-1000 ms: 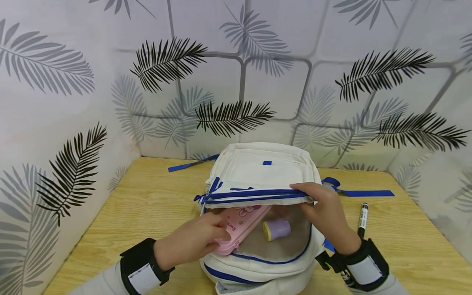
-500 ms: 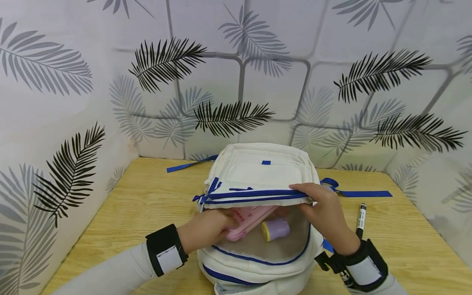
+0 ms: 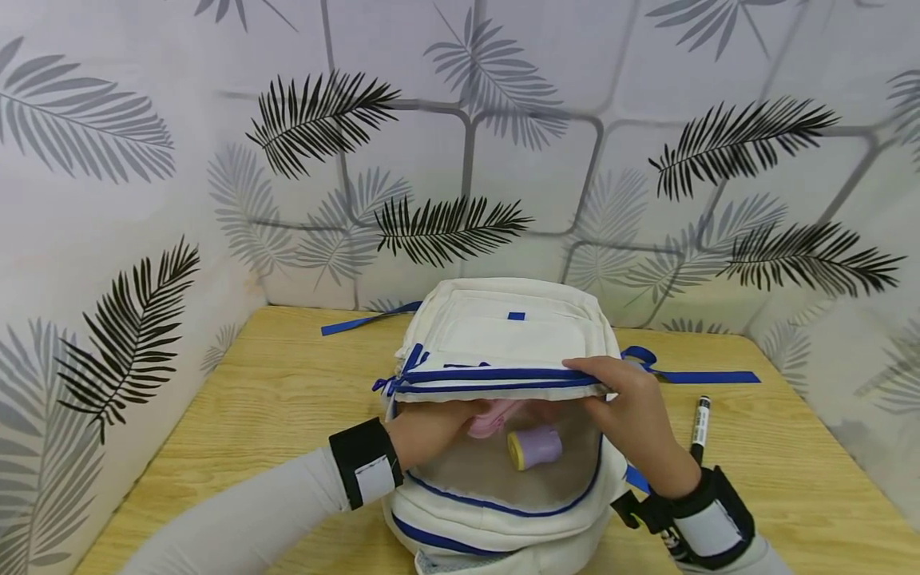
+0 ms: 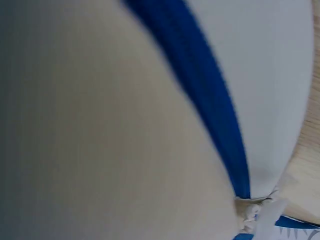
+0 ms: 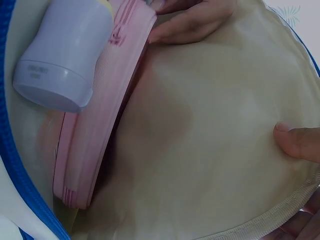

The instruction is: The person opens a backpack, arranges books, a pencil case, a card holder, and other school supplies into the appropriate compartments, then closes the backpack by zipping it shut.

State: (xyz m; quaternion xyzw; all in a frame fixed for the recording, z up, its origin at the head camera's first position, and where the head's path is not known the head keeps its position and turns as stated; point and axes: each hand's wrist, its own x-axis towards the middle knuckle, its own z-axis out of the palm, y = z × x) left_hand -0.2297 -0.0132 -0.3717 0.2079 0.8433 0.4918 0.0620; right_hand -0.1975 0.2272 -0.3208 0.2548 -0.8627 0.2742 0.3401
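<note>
Pink zip case inside the white backpack, pinched at one end by the left grip while the right grip holds the flap, looks light, semi-stiff, best held across its sides.

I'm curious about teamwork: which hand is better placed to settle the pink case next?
Probably the left hand: it's inside the backpack, holding the pink case, while the right hand holds the flap up.

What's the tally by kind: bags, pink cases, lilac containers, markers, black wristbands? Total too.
Backpack: 1
Pink case: 1
Lilac container: 1
Marker: 1
Black wristbands: 2
Total: 6
</note>
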